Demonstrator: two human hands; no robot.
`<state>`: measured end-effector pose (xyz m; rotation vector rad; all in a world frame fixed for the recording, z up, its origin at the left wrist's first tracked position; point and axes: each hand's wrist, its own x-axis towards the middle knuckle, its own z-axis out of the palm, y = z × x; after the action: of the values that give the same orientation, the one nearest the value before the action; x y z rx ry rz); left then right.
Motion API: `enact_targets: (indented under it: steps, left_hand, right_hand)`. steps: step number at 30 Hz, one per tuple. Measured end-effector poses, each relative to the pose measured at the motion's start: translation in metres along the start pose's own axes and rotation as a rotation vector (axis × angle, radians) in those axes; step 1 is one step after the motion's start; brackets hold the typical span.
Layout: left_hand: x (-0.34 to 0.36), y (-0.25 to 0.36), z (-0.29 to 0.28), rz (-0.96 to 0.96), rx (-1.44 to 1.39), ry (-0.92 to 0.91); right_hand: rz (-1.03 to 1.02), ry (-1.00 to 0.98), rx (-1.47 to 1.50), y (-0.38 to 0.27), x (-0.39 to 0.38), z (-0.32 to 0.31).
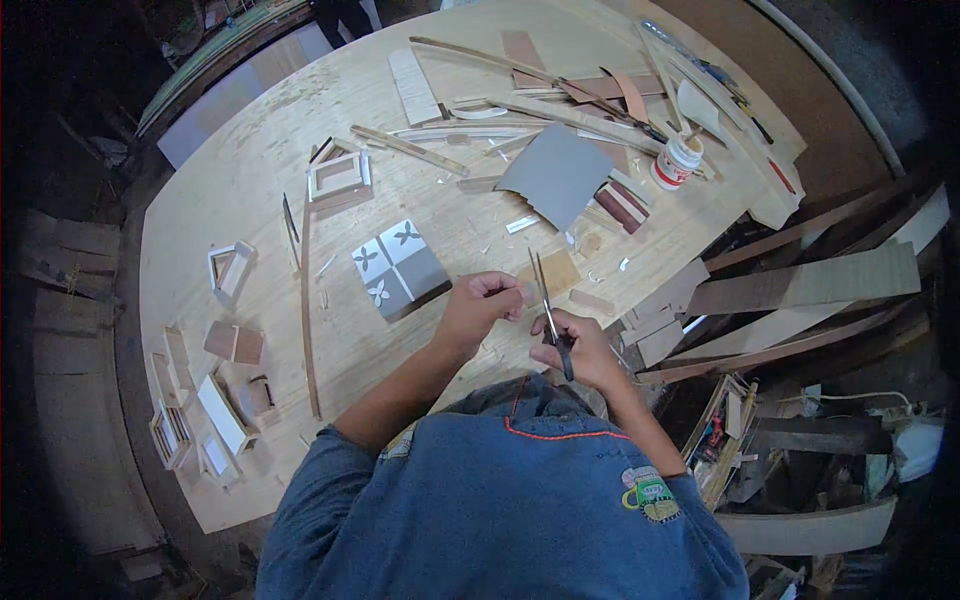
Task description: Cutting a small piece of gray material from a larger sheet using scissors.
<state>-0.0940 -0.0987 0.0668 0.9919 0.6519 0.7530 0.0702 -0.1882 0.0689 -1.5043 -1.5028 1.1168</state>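
Observation:
My right hand (pixel 578 345) holds scissors (pixel 541 285) with black handles, blades pointing away from me and slightly parted. Just left of the blades, my left hand (pixel 485 310) is pinched at the fingertips on something small that I cannot make out. To its left lies a box (pixel 420 277) with a grey-and-white quartered top and leaf shapes on it. Beyond my hands are a small tan square sheet (pixel 561 271), a curved grey sheet (pixel 562 180) and a dark red-brown block (pixel 620 206). Pale scraps lie scattered around them on the wooden tabletop (pixel 260 150).
Small wooden frames and boxes (pixel 225 418) line the left side. Wood strips (pixel 470 65), tools (pixel 705 70) and a white glue tub (pixel 675 162) lie at the back and right. Curved boards (pixel 800 275) are stacked beside the table. A person's dark legs (pixel 338 20) show beyond it.

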Motion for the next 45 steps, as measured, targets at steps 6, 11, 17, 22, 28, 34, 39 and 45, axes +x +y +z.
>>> enact_targets:
  steps: [6,11,17,22,28,34,39,45]
  left_hand:
    - [0.000,0.001,0.001,0.013,0.088,0.040]
    - [0.002,0.001,-0.001,0.062,0.317,0.033]
    - [0.002,0.001,0.002,0.113,0.381,0.051]
    - [0.004,-0.005,-0.002,0.139,0.368,0.067]
    - [0.001,0.001,0.002,0.089,0.129,0.103]
    - [0.000,0.001,0.003,0.076,0.120,0.106]
    - [-0.001,0.002,0.003,0.097,0.156,0.076]
    - [-0.003,0.004,0.006,0.130,0.156,0.080]
  right_hand:
    - [-0.007,0.002,-0.202,-0.010,0.001,-0.001]
    - [-0.083,0.045,-0.353,-0.012,0.001,-0.003]
    - [-0.080,0.059,-0.433,-0.021,0.001,-0.003]
    - [-0.129,0.089,-0.407,-0.021,0.002,-0.002]
    - [-0.047,0.033,-0.272,-0.022,-0.001,0.000]
    - [-0.147,0.148,-0.406,-0.021,0.001,0.004]
    - [-0.111,0.137,-0.418,-0.028,0.000,0.004]
    - [-0.085,0.145,-0.411,-0.027,-0.002,0.005]
